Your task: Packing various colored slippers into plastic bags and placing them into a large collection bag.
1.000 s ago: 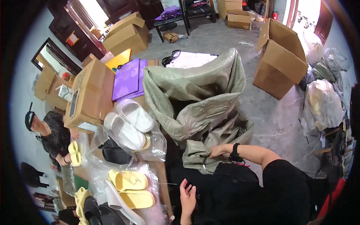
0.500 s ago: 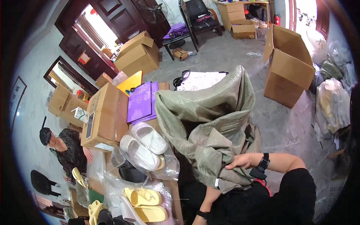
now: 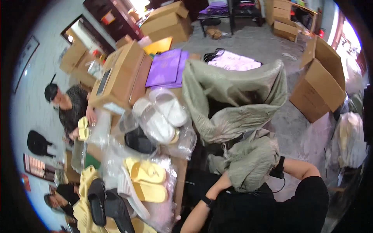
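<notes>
A large grey-green woven sack [image 3: 241, 120] stands in front of me with its wide mouth gaping upward. Its lower part bunches into a loose fold of fabric over my lap. My left hand [image 3: 224, 181] reaches in at the near edge of that fold, and the cloth covers its fingers. A dark band circles the left wrist. From the right, my right forearm [image 3: 298, 169] comes in with a dark device at the wrist; the bunched sack hides that hand's fingers. What either hand grips is hidden.
To the left, a table carries wrapped white slippers [image 3: 159, 120], yellow slippers [image 3: 149, 176], black slippers [image 3: 97, 202], purple bags [image 3: 165, 68] and a cardboard box [image 3: 124, 73]. An open carton [image 3: 318, 85] stands on the right. Another person [image 3: 70, 105] works across the table.
The view has shifted, so the scene sits lower and further right. My right hand, visible on the sack before, is now behind its fabric. The person opposite now handles yellow slippers.
</notes>
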A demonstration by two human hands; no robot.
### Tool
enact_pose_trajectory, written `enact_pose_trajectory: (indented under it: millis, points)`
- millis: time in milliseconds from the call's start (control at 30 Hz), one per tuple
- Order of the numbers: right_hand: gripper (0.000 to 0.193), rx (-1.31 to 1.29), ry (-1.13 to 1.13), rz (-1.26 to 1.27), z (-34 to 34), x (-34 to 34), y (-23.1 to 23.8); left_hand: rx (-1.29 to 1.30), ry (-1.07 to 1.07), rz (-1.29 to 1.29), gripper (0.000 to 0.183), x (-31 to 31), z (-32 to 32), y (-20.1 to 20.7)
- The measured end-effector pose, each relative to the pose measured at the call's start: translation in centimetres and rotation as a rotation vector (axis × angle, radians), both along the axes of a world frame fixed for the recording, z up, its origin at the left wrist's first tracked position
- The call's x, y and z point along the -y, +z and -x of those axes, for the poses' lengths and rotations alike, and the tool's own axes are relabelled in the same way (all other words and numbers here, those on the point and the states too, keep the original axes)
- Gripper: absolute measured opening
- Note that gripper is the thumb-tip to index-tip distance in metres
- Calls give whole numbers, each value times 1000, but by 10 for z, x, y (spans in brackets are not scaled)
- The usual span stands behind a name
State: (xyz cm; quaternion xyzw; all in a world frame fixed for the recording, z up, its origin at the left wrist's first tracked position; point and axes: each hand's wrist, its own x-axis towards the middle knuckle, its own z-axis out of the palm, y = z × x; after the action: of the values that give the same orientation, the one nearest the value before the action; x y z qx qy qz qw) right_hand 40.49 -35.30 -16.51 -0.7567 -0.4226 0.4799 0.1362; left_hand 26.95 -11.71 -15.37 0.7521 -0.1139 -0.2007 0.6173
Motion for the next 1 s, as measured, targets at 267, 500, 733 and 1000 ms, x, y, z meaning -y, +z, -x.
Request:
enact_pose_trajectory:
  millis: [267,500,733,1000]
  points:
    - [85,49,172,-38,-4,-42,-53,-118,395,-661,94,-2,9,68]
    - [71,118,164,-86,3,-156,-65,279,449,-959,84,-37,21,74]
    - [58,216,104,-137,54,-162,-131,312,311,-1099,64,-51,29,69]
    - [45,333,18,-170,-41,-231,-117,30,293,-1693,24,-36,6,-3]
